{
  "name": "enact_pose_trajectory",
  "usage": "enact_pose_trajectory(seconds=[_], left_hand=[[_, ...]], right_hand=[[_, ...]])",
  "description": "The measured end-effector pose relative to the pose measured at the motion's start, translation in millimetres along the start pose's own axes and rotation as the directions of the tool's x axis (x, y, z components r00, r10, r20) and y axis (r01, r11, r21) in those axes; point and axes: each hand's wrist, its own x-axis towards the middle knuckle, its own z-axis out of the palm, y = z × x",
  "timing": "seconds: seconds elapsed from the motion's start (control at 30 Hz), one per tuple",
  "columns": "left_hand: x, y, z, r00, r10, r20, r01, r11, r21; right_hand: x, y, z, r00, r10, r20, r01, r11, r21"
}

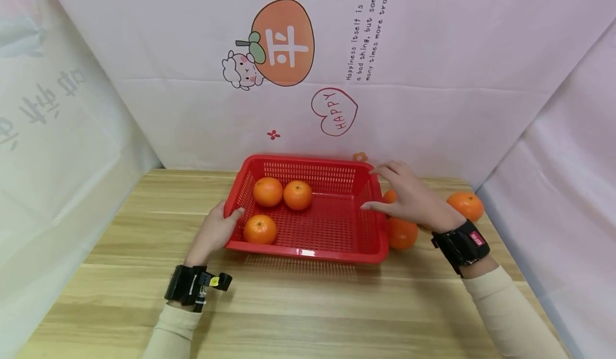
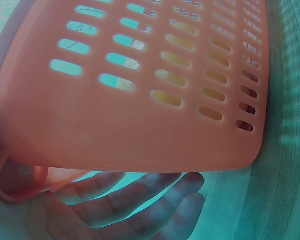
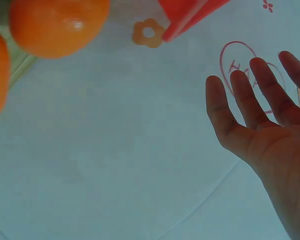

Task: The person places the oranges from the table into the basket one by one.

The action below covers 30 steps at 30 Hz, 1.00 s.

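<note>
A red plastic basket [image 1: 346,256] with slotted walls holds three oranges, two at the back left and one orange [image 1: 260,230] at the front left. My left hand [image 1: 216,231] grips the basket's left rim, thumb over the inside and the other fingers outside. In the left wrist view those fingers [image 2: 135,205] lie along the slotted wall [image 2: 115,145]. My right hand [image 1: 409,196] is at the basket's right rim, thumb and fingers spread apart. The right wrist view shows that hand's palm and extended fingers [image 3: 217,105] holding nothing, apart from the basket's red corner [image 3: 190,17].
Outside the basket, an orange [image 1: 402,234] sits by its right wall, with another orange [image 1: 390,196] partly hidden behind my right hand. One more orange [image 1: 465,206] lies near the table's right edge. White printed cloth [image 1: 433,123] surrounds the wooden table [image 1: 289,311].
</note>
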Motion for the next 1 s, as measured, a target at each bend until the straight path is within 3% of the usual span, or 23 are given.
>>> enact_pose_trajectory(seconds=[0.53, 1.0], left_hand=[[-1.0, -0.2, 0.4, 1.0, -0.008, 0.007, 0.008, 0.999, -0.04], [-1.9, -1.5, -0.1, 1.0, -0.002, -0.004, 0.002, 1.0, -0.026]], right_hand=[[-39.4, 60.0, -7.0, 0.989, 0.047, -0.137, -0.05, 0.999, -0.018], [-57.4, 111.8, -8.8, 0.967, 0.118, -0.227, -0.12, 0.993, 0.004]])
